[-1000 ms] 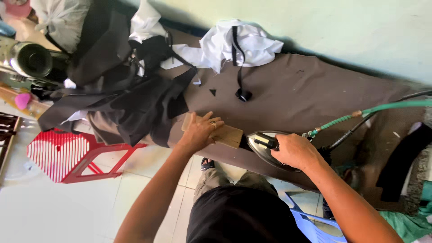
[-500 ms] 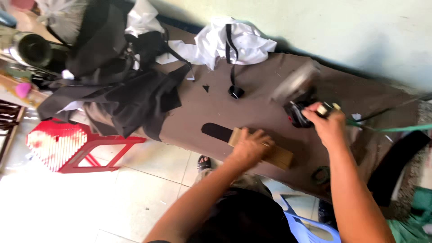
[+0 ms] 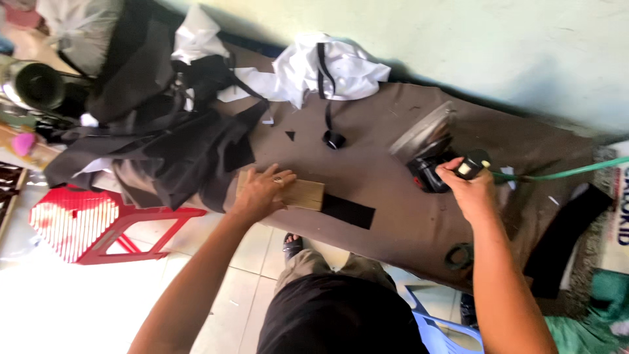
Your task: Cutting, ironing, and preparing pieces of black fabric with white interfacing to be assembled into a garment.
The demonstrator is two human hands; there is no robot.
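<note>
The left hand [image 3: 262,191] lies flat on a wooden block [image 3: 303,194] that hides part of a black fabric strip [image 3: 349,211] on the worktop [image 3: 386,170], while the right hand [image 3: 468,187], well apart, is clamped on the tilted, blurred iron [image 3: 429,154].

The right hand [image 3: 466,187] has tipped the black steam iron [image 3: 429,147] up on the brown ironing board [image 3: 393,196]; the flat wooden block [image 3: 298,192] has slid left, baring a black fabric strip [image 3: 348,211].

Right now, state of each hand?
Left hand: open, flat on the wooden block, pressing it to the brown ironing surface.
Right hand: closed around the iron, which is tilted up.
</note>
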